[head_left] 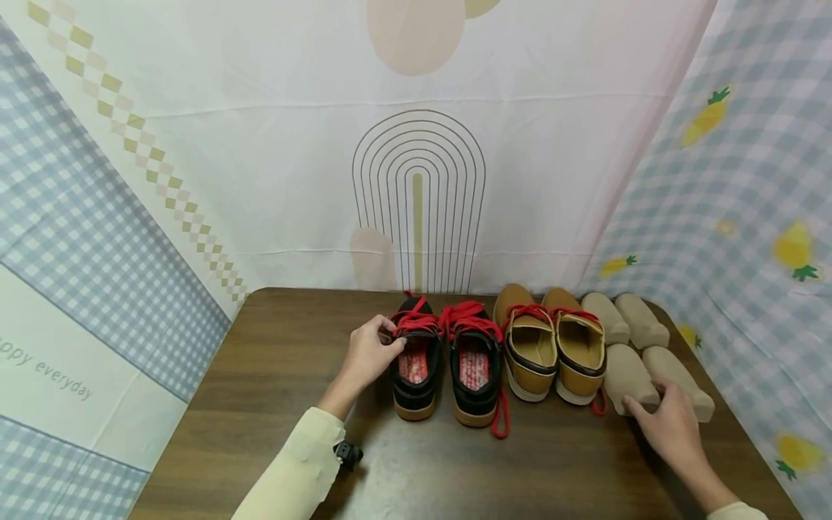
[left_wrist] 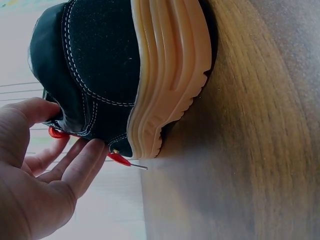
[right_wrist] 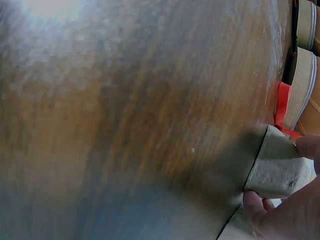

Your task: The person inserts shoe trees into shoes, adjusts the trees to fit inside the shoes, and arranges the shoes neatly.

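In the head view my left hand [head_left: 373,350] pinches the outer side of the left black shoe [head_left: 414,393] near its laces. The left wrist view shows this shoe's tan sole [left_wrist: 170,60] and the thumb at its collar. A second black shoe [head_left: 477,397] with red laces [head_left: 471,318] stands beside it. At the right, my right hand [head_left: 672,426] grips the near end of a beige shoe insert [head_left: 627,375], thumb on one side and fingers on the other. In the right wrist view the insert [right_wrist: 277,165] lies on the table, partly covered by the hand.
Two brown shoes [head_left: 529,361] with red laces stand between the black pair and the inserts. Another insert [head_left: 679,379] lies right of the gripped one, with two more inserts [head_left: 604,318] behind. The wooden table [head_left: 273,404] meets patterned cloth [head_left: 292,180] at the back.
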The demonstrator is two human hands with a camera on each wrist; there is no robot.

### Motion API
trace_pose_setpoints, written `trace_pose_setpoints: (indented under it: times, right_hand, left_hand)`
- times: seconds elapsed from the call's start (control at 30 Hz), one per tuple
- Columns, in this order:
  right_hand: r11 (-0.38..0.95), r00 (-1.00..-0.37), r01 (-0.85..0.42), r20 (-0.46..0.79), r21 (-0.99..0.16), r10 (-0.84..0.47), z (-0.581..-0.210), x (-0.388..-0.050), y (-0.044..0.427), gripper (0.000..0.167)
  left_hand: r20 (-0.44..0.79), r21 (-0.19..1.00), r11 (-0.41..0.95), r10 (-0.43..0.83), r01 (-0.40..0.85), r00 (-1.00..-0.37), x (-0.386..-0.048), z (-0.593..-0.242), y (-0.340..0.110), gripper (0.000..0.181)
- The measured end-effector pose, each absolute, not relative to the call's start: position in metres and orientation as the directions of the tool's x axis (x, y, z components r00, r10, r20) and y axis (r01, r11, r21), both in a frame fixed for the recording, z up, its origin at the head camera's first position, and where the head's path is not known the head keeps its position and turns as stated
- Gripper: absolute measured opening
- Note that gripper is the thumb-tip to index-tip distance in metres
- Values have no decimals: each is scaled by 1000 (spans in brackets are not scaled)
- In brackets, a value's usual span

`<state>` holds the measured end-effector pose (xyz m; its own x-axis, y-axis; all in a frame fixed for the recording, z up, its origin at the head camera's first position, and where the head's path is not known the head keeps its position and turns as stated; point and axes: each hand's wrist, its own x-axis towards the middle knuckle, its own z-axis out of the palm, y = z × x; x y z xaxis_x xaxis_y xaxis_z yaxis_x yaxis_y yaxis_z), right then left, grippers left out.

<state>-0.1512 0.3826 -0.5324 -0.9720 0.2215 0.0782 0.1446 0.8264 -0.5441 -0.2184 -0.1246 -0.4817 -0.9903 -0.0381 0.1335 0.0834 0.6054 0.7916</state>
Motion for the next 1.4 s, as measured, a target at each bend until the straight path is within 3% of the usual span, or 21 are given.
trace_pose_setpoints:
  times: [0.47, 1.4]
  right_hand:
    - [832, -972, 196, 8, -518, 234, -534, -154, 390, 80]
    - [855, -976, 155, 54, -495, 209, -529, -151, 389, 73]
  left_hand:
    - [131, 802, 591, -39, 83, -991, -218, -481, -124, 20]
    - [136, 807, 587, -71, 69, -988, -219, -483, -123, 16]
